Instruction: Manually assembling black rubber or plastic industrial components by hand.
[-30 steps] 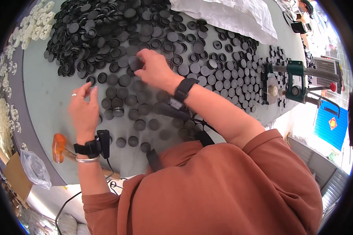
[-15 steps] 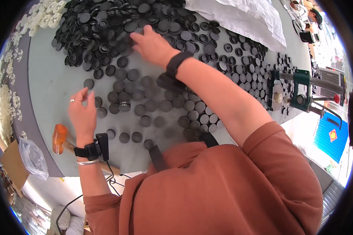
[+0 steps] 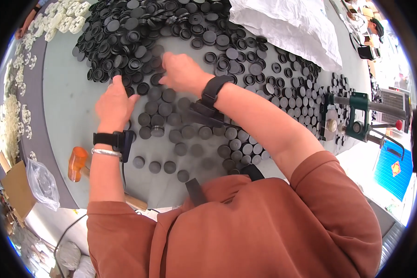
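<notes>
Round black plastic caps cover much of the grey table [image 3: 62, 120]; at the far left they form a heap [image 3: 132, 23]. My left hand [image 3: 113, 105] reaches to the heap's near edge, thumb and forefinger apart, its forefinger tip by a black cap [image 3: 116, 73]. Across from it, my right hand [image 3: 186, 73] is over the caps with thumb and forefinger spread; a blurred cap [image 3: 157, 50] is beside its fingertips. Whether the fingertips touch that cap is unclear. Between my hands and body, caps stand in loose groups [image 3: 164, 109], partly hidden by the right wrist strap.
An orange-headed mallet [image 3: 78, 163] lies at the left. White plastic parts [image 3: 55, 21] are heaped at the far left. A white sack [image 3: 289, 28] lies at the back. At the right stands a green hand press [image 3: 356, 111]. A clear plastic bag [image 3: 42, 183] hangs by the left edge.
My left hand has moved away from me and right, up to the heap. The right hand has drawn back slightly toward me. The whole view has shifted a little.
</notes>
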`<state>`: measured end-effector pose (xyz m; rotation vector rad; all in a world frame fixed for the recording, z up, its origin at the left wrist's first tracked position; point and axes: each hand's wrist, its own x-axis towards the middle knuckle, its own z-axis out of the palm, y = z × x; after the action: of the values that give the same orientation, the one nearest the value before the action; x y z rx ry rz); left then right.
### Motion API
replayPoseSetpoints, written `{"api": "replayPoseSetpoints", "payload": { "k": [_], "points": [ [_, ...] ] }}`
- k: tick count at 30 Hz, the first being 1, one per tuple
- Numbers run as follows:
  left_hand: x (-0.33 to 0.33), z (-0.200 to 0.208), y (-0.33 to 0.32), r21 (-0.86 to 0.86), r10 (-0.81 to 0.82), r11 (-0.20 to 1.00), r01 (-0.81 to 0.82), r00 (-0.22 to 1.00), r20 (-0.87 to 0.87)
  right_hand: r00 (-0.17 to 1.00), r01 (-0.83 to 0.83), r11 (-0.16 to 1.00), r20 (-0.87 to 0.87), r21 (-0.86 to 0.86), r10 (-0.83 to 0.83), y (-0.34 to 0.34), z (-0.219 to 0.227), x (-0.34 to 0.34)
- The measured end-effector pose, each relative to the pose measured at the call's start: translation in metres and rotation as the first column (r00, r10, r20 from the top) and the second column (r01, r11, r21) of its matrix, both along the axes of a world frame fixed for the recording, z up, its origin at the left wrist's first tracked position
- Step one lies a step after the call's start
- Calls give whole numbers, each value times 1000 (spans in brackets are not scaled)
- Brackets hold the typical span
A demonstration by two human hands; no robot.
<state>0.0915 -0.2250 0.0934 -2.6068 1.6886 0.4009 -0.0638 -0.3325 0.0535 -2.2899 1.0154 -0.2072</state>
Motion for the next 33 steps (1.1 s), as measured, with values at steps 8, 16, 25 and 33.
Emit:
{"api": "replayPoseSetpoints", "payload": {
  "k": [8,16,25,33],
  "points": [
    [25,-21,-38,-8,-58,998,57,993,-99,959,215,944,128,251,-252,-15,-18,33],
    [3,-6,-54,-303,211,933,-193,977,29,812,224,844,385,488,-439,-66,73,-64],
    [-129,-19,-40,-205,-452,887,414,869,-202,881,454,890,-159,27,-445,-21,32,-210],
    [-154,-35,-74,-118,-374,927,356,858,-351,922,279,935,-210,-218,-325,-28,17,-221]
  ]
}}
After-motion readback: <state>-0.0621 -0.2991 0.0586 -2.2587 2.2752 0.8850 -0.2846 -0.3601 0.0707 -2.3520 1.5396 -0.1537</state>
